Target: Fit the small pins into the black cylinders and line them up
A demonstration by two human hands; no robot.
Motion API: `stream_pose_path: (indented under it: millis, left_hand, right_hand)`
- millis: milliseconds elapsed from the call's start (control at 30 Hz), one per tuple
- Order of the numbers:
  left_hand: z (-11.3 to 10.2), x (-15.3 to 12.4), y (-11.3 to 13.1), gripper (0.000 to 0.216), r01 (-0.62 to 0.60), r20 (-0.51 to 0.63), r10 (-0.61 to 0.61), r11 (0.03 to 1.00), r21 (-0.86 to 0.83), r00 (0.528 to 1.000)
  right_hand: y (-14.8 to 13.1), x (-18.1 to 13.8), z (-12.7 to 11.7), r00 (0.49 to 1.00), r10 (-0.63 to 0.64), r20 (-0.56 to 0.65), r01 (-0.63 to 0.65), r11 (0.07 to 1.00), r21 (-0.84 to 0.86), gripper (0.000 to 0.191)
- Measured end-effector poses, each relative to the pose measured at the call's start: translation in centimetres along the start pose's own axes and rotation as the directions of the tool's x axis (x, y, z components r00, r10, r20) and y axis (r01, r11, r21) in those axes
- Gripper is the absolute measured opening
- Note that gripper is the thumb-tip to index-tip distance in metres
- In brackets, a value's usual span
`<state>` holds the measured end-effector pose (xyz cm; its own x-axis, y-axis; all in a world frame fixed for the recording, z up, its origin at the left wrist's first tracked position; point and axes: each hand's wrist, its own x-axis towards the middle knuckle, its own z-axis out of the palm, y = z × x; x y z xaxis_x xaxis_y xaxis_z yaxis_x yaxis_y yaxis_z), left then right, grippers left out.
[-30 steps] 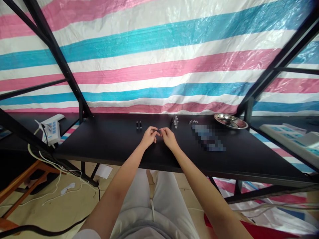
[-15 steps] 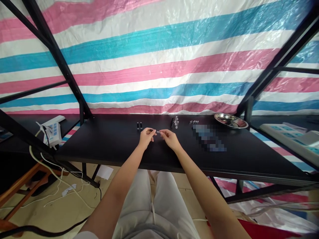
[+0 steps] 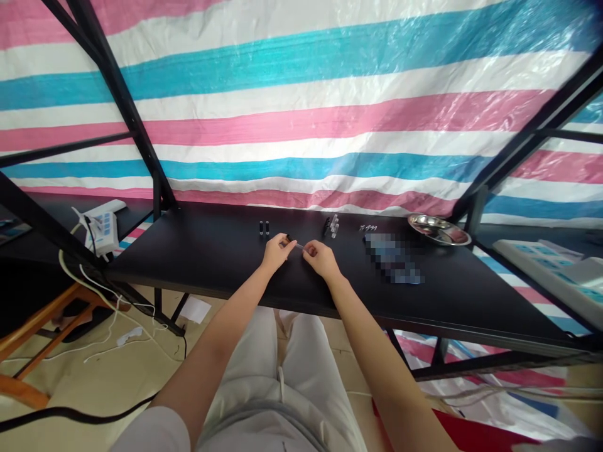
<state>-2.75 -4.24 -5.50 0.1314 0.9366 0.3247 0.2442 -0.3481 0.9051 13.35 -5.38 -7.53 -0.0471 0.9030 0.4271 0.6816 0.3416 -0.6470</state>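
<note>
Grey rod [image 3: 296,245] pinched between left hand [image 3: 277,252], right hand [image 3: 323,259].

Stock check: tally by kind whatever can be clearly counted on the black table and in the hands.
Small black cylinders, standing: 2
Metal dish: 1
Thin piece, pinched between left hand and right hand: 1
Total: 4
The clear bits and metal bits are too small to count.

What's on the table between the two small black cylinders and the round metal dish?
In the head view, a cluster of small black and clear pieces, then a few tiny silvery bits nearer the round metal dish.
</note>
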Motion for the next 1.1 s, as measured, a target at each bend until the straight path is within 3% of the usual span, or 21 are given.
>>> stream_pose_path:
  millis: [167,467,567,767,933,1100]
  left_hand:
    - [0.1,-0.1,0.0,0.019,-0.055,-0.001,0.056,0.982,0.179,0.998]
    - [0.3,0.0,-0.5,0.021,-0.102,0.026,0.099,0.949,0.297,0.995]
    - [0.4,-0.1,-0.3,0.021,-0.117,0.043,0.109,0.941,0.317,0.993]
    - [0.3,-0.2,0.1,0.019,-0.155,0.057,0.144,0.929,0.335,0.988]
    - [0.2,-0.3,0.5,0.02,-0.137,0.042,0.131,0.933,0.332,0.99]
    - [1.1,0.1,1.0,0.021,-0.064,-0.002,0.068,0.943,0.328,0.998]
  right_hand:
    - [-0.1,-0.1,-0.3,0.998,0.048,-0.039,-0.049,0.998,-0.033,0.01]
    - [-0.4,-0.1,-0.5,0.986,0.117,-0.116,-0.12,0.992,-0.026,0.009]
    - [0.0,0.3,-0.8,0.958,0.244,-0.15,-0.252,0.967,-0.032,0.011]
    - [1.8,2.0,-3.4,0.852,0.489,-0.186,-0.517,0.842,-0.152,0.014]
    - [2.7,3.7,-5.2,0.814,0.561,-0.147,-0.579,0.765,-0.282,0.019]
    - [2.9,4.5,-5.2,0.81,0.57,-0.139,-0.582,0.75,-0.314,0.023]
